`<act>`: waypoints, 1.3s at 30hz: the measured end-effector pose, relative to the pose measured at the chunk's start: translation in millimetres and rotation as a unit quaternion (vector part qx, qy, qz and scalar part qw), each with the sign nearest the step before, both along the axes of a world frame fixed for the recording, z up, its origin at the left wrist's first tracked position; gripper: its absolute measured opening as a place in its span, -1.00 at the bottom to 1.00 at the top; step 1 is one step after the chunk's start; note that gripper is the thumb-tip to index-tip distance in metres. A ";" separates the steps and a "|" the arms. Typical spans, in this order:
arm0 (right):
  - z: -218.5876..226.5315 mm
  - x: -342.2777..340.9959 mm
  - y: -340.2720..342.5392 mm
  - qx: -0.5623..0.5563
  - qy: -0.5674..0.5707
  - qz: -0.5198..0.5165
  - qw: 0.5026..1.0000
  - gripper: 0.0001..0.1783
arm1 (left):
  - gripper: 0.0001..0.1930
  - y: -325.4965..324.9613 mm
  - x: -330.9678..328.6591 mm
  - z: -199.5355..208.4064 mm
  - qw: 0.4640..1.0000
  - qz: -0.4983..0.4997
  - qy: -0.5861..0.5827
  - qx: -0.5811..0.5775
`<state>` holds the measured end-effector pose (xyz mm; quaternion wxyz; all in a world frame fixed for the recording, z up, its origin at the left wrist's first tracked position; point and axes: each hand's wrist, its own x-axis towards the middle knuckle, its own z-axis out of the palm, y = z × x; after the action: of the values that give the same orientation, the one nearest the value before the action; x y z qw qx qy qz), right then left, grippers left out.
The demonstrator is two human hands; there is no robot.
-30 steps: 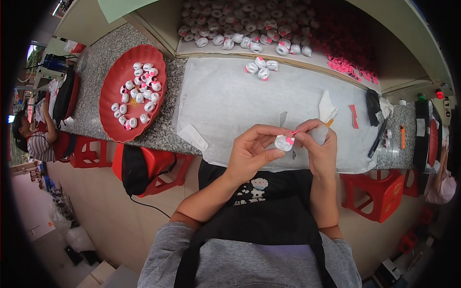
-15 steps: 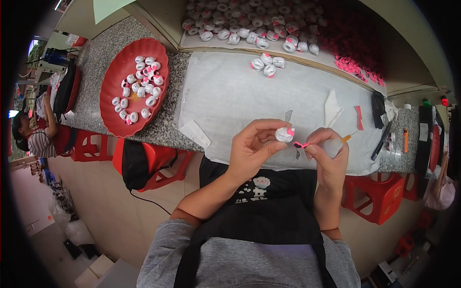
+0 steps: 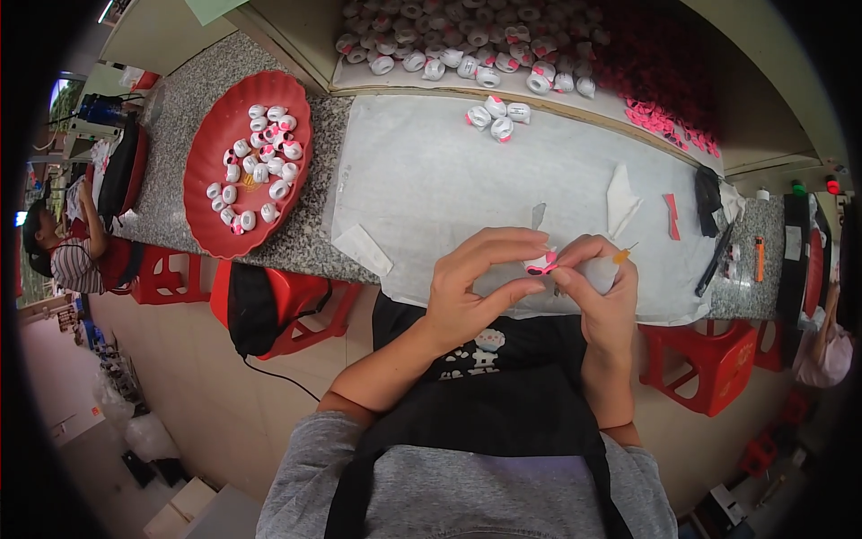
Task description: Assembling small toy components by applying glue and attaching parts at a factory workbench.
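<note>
Over the near edge of the white sheet, my left hand (image 3: 480, 286) pinches a small rounded white piece (image 3: 530, 269) between thumb and fingers. My right hand (image 3: 603, 310) presses a small pink and black bow-like part (image 3: 542, 264) against that piece with its fingertips. Tucked in the same hand is a translucent squeeze bottle (image 3: 599, 273) with an amber needle tip (image 3: 620, 256) pointing up and right. The fingers partly hide both small parts.
A red scalloped tray (image 3: 203, 193) of similar white pieces stands left. More white pieces (image 3: 488, 78) and pink parts (image 3: 669, 128) heap on the shelf behind. Several white pieces (image 3: 501, 130), paper scraps (image 3: 621, 202) and a black pen-like tool (image 3: 713, 268) lie about. Red stools (image 3: 709, 364) stand below.
My right hand has moved left, bringing the pink part from a gap beside the white piece into contact with it. The left fingers have shifted around the piece.
</note>
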<state>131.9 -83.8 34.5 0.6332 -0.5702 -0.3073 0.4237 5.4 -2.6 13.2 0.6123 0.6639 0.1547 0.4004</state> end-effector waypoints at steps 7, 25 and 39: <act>-7.9 -4.6 2.1 0.062 -0.039 -0.021 0.997 -0.80 | -0.75 -1.9 0.2 2.5 0.975 -0.049 -0.063 -0.209; -8.9 -2.5 -3.2 0.056 0.126 0.042 0.990 -0.68 | -0.79 -0.7 -2.0 3.2 0.994 -0.069 -0.016 -0.079; -6.3 -5.9 -0.9 0.042 0.152 0.045 0.987 -0.68 | -0.76 0.5 -5.2 3.9 0.981 -0.100 -0.013 -0.165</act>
<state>126.0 -84.6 28.2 0.6763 -0.4580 -0.2505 0.5198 0.3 -2.1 17.1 0.7524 0.5604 0.1435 0.3151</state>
